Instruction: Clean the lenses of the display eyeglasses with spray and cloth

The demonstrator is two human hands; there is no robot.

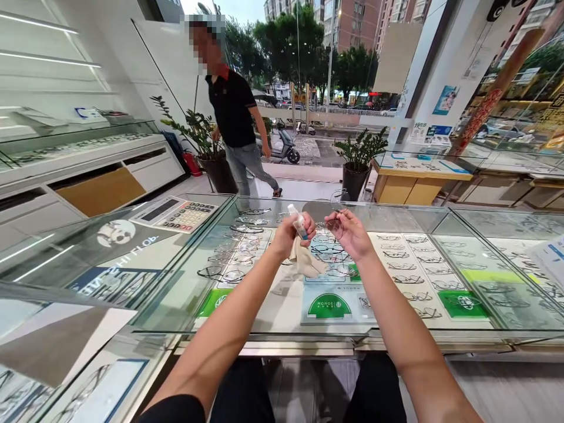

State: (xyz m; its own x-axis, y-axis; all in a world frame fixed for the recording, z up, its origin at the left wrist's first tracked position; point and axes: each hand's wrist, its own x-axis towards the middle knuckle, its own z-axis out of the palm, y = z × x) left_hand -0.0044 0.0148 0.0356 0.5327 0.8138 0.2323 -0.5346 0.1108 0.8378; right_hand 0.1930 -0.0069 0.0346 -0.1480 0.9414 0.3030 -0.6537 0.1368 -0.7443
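Observation:
In my left hand (pixel 286 234) is a small white spray bottle (pixel 299 223), upright and slightly tilted, with my fingers wrapped round it. A beige cloth (pixel 306 261) hangs down from the same hand over the glass counter. My right hand (pixel 350 231) pinches a thin-rimmed pair of glasses (pixel 335 226) by the frame, one lens up and one lower. The glasses are to the right of the bottle and apart from it. Both hands are above the glass display case (pixel 282 326), where rows of eyeglass frames (pixel 240 247) lie under the top.
A calculator (pixel 185 212) rests on the counter at the left. Beyond the case a person in a black shirt (pixel 233 108) walks by the window. Potted plants (pixel 359 155) stand near the doorway. More display cases (pixel 418 170) flank both sides.

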